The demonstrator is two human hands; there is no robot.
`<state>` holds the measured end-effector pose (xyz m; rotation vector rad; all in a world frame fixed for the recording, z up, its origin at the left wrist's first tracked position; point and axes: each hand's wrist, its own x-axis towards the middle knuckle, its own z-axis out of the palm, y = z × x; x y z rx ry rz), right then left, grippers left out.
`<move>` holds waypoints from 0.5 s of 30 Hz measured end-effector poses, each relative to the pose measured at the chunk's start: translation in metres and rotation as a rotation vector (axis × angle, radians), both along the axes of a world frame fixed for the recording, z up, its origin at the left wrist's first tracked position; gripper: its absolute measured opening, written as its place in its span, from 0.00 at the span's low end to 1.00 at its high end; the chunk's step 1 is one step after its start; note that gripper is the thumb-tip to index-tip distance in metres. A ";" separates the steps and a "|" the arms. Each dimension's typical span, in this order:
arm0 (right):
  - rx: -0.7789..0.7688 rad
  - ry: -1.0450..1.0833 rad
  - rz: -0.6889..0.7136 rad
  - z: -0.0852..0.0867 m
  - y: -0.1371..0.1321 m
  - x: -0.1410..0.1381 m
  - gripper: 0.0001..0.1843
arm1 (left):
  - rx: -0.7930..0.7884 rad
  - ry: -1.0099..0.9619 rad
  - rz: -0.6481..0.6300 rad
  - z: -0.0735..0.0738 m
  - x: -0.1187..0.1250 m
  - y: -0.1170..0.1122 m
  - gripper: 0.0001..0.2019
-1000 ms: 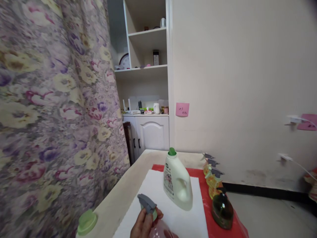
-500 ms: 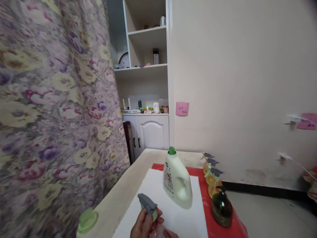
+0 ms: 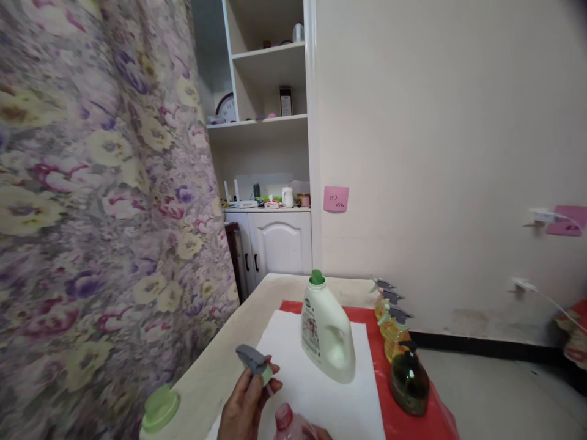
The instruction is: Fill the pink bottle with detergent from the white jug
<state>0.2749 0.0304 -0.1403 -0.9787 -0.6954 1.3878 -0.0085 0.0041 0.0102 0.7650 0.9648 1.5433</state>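
Note:
My left hand (image 3: 243, 403) is closed round a grey and green spray-trigger head (image 3: 253, 362), held up and to the left of a pink bottle (image 3: 288, 425) whose open neck shows at the bottom edge. Only a sliver of my right hand (image 3: 318, 432) shows beside the pink bottle's body; its fingers are hidden. Behind them a cream detergent jug with a green cap (image 3: 326, 333) stands upright on a white mat (image 3: 330, 397).
A red cloth (image 3: 406, 421) lies under the mat on a beige table (image 3: 224, 366). Several yellow spray bottles (image 3: 389, 321) and a dark pump bottle (image 3: 409, 384) line the right side. A green-capped bottle (image 3: 159, 409) sits bottom left. A floral curtain (image 3: 92, 214) hangs at left.
The spray head has come off the pink bottle: my left hand lifted it up and leftward, exposing the bottle's neck. The view shifted slightly.

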 end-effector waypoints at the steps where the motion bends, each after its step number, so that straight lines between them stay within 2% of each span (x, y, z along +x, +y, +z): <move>1: -0.001 -0.001 -0.001 0.002 0.002 -0.005 0.22 | 0.000 -0.025 -0.012 0.001 -0.002 0.002 0.21; 4: -0.001 -0.004 -0.009 0.009 0.008 -0.021 0.23 | 0.001 -0.047 -0.048 0.002 -0.008 0.007 0.22; 8: 0.006 -0.002 -0.019 0.017 0.011 -0.033 0.29 | 0.001 0.100 -0.109 0.003 -0.019 0.012 0.24; 11: 0.013 0.003 -0.016 0.016 0.000 -0.039 0.33 | 0.031 0.157 -0.137 0.010 -0.027 0.011 0.24; 15: 0.020 0.007 0.033 0.008 -0.022 -0.067 0.29 | 0.061 0.063 -0.103 0.027 -0.036 0.013 0.20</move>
